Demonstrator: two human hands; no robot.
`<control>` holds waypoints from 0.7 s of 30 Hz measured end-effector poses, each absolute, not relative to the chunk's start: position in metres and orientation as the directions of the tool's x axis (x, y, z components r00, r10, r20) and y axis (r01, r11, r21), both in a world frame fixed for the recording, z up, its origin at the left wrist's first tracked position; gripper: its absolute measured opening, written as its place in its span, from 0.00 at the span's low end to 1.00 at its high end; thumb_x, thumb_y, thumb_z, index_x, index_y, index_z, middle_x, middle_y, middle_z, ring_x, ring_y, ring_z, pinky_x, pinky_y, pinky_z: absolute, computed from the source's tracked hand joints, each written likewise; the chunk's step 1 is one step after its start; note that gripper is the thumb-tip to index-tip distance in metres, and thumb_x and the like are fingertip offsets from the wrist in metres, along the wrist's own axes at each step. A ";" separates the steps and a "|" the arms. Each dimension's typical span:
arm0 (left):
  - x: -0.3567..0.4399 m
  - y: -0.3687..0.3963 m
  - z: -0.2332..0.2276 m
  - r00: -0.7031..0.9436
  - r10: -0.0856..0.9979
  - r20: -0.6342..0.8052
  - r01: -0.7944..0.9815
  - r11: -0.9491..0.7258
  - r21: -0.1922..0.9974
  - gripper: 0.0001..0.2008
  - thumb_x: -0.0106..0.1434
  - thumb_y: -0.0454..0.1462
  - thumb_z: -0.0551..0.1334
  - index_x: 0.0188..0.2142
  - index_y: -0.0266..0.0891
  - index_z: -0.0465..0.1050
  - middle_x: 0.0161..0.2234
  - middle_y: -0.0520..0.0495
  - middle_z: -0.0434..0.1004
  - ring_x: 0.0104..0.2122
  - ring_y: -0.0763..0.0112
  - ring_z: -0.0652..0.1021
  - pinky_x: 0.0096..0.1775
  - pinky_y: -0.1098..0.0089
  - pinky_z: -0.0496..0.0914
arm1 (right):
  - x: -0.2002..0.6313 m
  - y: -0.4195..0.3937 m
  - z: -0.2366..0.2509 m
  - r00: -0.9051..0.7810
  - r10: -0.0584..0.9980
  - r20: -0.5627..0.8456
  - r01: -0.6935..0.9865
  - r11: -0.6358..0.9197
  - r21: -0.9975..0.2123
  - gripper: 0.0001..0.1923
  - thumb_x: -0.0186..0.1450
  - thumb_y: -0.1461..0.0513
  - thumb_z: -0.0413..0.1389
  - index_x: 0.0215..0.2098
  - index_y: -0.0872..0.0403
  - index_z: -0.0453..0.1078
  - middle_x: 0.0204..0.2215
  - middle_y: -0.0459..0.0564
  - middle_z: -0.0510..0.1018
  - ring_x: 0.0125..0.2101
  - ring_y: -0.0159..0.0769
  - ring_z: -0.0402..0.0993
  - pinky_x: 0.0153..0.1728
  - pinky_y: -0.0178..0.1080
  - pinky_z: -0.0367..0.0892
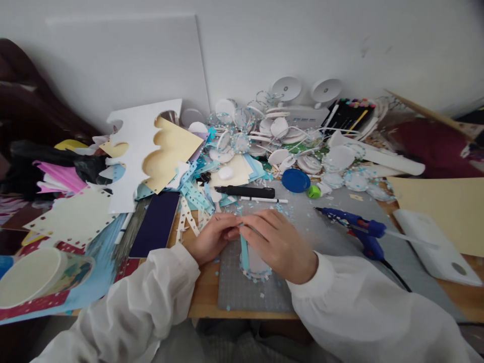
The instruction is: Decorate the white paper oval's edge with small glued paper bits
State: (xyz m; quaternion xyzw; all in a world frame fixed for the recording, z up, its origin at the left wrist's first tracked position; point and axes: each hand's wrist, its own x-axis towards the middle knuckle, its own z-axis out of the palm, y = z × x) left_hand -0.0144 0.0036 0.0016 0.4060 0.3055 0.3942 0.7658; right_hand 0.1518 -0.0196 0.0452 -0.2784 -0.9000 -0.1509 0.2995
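Narrow, flat, pale-blue paper-like strip [245, 255], located over round white disc with blue-flecked rim [258, 265]. Upper end pinched in fingers of left hand [212, 238] and right hand [279, 243]. Probably light, bendable, easily creased; best held by edges.

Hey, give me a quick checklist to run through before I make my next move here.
1. Blue strip at the fingertips: ok, its upper end is where the left hand and right hand meet.
2. Firm grip on it: cannot tell, fingers hide that end.
3. Round white piece over the grey mat: ok, partly covered by the right hand.
4. Glue gun apart from both hands: ok, lying off to the right.
5. Glue gun hot: cannot tell.
6. Mat free of scraps: not ok, small bits are scattered.
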 end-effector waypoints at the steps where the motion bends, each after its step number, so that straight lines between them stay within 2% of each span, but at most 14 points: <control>1: -0.014 0.003 0.003 0.511 0.847 -0.149 -0.341 0.359 0.869 0.23 0.58 0.41 0.64 0.15 0.38 0.53 0.17 0.58 0.48 0.19 0.80 0.51 0.24 0.72 0.49 | 0.153 -0.018 0.043 -0.664 0.386 0.641 0.576 0.811 0.109 0.07 0.66 0.69 0.52 0.33 0.58 0.71 0.32 0.54 0.79 0.36 0.40 0.71 0.36 0.42 0.69; 4: -0.014 0.000 0.008 0.523 0.838 -0.154 -0.286 0.343 0.895 0.24 0.60 0.44 0.62 0.15 0.37 0.54 0.16 0.57 0.50 0.19 0.79 0.52 0.24 0.71 0.48 | 0.161 -0.014 0.036 -0.621 0.350 0.702 0.531 0.846 0.049 0.07 0.66 0.70 0.51 0.37 0.57 0.70 0.34 0.54 0.79 0.37 0.39 0.73 0.39 0.42 0.71; 6: -0.014 0.000 0.012 0.509 0.848 -0.151 -0.191 0.282 0.940 0.22 0.61 0.46 0.61 0.16 0.36 0.61 0.16 0.57 0.52 0.19 0.79 0.53 0.24 0.71 0.47 | 0.168 -0.012 0.032 -0.547 0.397 0.737 0.503 0.860 -0.089 0.08 0.65 0.71 0.50 0.39 0.55 0.68 0.35 0.54 0.79 0.37 0.38 0.74 0.40 0.42 0.72; 8: -0.017 0.002 0.016 0.474 0.869 -0.140 -0.042 0.181 0.983 0.22 0.63 0.47 0.57 0.19 0.34 0.68 0.15 0.56 0.53 0.18 0.78 0.55 0.23 0.71 0.47 | 0.175 -0.010 0.028 -0.417 0.505 0.756 0.482 0.828 -0.287 0.09 0.65 0.71 0.50 0.39 0.52 0.67 0.35 0.52 0.79 0.37 0.37 0.75 0.40 0.43 0.72; 10: -0.021 0.006 0.020 0.437 0.891 -0.123 0.108 0.084 0.991 0.24 0.65 0.47 0.54 0.20 0.34 0.72 0.14 0.56 0.54 0.17 0.78 0.56 0.23 0.71 0.49 | 0.182 -0.009 0.023 -0.246 0.654 0.716 0.445 0.732 -0.516 0.07 0.65 0.69 0.52 0.37 0.51 0.66 0.35 0.50 0.79 0.37 0.37 0.75 0.40 0.43 0.71; 12: -0.026 0.011 0.023 0.447 0.887 -0.115 0.244 0.003 0.970 0.25 0.65 0.45 0.54 0.16 0.34 0.69 0.14 0.54 0.58 0.18 0.78 0.59 0.24 0.72 0.52 | 0.187 -0.007 0.015 -0.084 0.797 0.598 0.335 0.588 -0.736 0.03 0.65 0.66 0.54 0.36 0.51 0.65 0.34 0.49 0.78 0.36 0.36 0.76 0.38 0.42 0.71; 14: -0.031 0.016 0.027 0.518 0.841 -0.156 0.331 -0.030 0.943 0.24 0.64 0.44 0.55 0.15 0.34 0.68 0.15 0.52 0.62 0.18 0.77 0.61 0.24 0.73 0.54 | 0.190 -0.005 0.005 0.016 0.903 0.430 0.159 0.422 -0.893 0.03 0.66 0.61 0.54 0.35 0.51 0.64 0.33 0.49 0.77 0.32 0.35 0.75 0.36 0.41 0.71; 17: -0.038 0.020 0.030 0.643 0.718 -0.267 0.400 -0.017 0.916 0.20 0.63 0.44 0.56 0.21 0.33 0.73 0.16 0.53 0.62 0.18 0.77 0.62 0.22 0.75 0.54 | 0.192 -0.002 -0.009 0.073 0.970 0.230 -0.064 0.235 -0.970 0.08 0.65 0.56 0.56 0.35 0.52 0.64 0.32 0.48 0.76 0.28 0.33 0.73 0.33 0.41 0.71; 21: -0.040 0.017 0.029 0.728 0.550 -0.410 0.474 0.028 0.880 0.17 0.63 0.44 0.58 0.31 0.32 0.77 0.15 0.55 0.63 0.17 0.78 0.64 0.20 0.77 0.56 | 0.193 -0.002 -0.013 0.056 0.988 0.143 -0.182 0.151 -0.972 0.12 0.62 0.54 0.59 0.34 0.52 0.64 0.33 0.48 0.77 0.27 0.32 0.72 0.33 0.41 0.71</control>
